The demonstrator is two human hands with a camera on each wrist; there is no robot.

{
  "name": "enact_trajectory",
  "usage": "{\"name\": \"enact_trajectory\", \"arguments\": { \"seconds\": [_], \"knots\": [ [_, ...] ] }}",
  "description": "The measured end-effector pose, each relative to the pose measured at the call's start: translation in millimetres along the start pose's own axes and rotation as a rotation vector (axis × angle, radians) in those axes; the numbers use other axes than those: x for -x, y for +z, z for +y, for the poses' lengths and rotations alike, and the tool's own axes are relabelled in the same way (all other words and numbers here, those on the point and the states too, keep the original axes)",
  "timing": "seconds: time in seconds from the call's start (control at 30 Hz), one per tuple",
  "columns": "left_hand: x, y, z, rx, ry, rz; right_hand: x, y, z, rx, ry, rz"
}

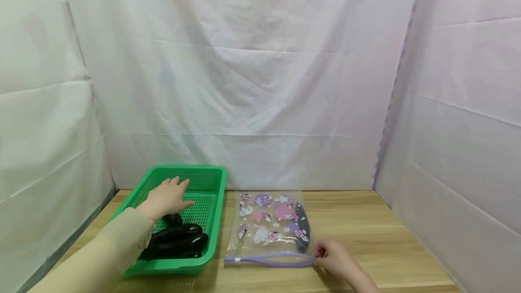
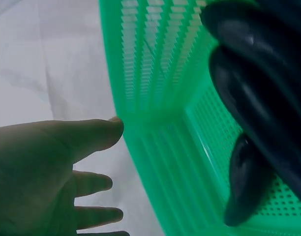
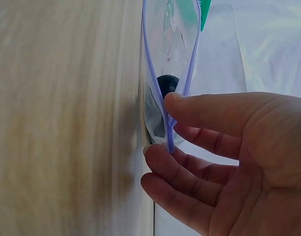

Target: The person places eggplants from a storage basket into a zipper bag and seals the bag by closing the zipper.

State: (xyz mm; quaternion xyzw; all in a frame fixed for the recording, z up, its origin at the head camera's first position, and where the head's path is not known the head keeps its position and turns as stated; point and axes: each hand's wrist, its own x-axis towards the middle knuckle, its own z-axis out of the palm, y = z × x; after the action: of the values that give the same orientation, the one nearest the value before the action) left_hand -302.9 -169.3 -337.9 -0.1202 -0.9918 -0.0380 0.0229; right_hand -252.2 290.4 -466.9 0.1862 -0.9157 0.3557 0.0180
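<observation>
My left hand point(image 1: 167, 199) hovers over the green basket point(image 1: 221, 193) with its fingers spread, holding nothing. Several dark, glossy eggplants point(image 1: 179, 243) lie in the basket's near part, and the left wrist view shows a smaller eggplant point(image 2: 249, 177) beside the long ones. A clear zip bag point(image 1: 260, 234) with pink and purple cartoon prints lies flat on the table, its purple zip edge parted toward me. Inside it, along the right side, is one eggplant point(image 1: 302, 225). With thumb and fingers, my right hand point(image 1: 335, 259) pinches the right end of the zip edge point(image 3: 170, 140).
The wood-grain table point(image 1: 366, 234) carries the basket on the left and the bag in the middle. A white cloth point(image 1: 244, 80) hangs behind the table, with more cloth along both sides. The white slider point(image 1: 238, 259) sits near the zip's left end.
</observation>
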Motion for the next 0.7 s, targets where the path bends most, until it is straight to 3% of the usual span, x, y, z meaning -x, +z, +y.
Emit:
{"name": "enact_trajectory", "arguments": {
  "seconds": [0.2, 0.47, 0.7],
  "knots": [
    [-15.5, 4.3, -20.8, 0.019, -0.113, -0.086, 0, 5, -1, -0.002, -0.007, 0.008],
    [-26.3, 12.9, -31.9, 0.058, -0.189, -0.203, 0, 4, -2, 0.003, 0.003, 0.009],
    [-27.1, 29.2, -36.8, 0.081, -0.231, -0.23, 1, 3, 1, 0.01, 0.012, -0.002]
  ]
}}
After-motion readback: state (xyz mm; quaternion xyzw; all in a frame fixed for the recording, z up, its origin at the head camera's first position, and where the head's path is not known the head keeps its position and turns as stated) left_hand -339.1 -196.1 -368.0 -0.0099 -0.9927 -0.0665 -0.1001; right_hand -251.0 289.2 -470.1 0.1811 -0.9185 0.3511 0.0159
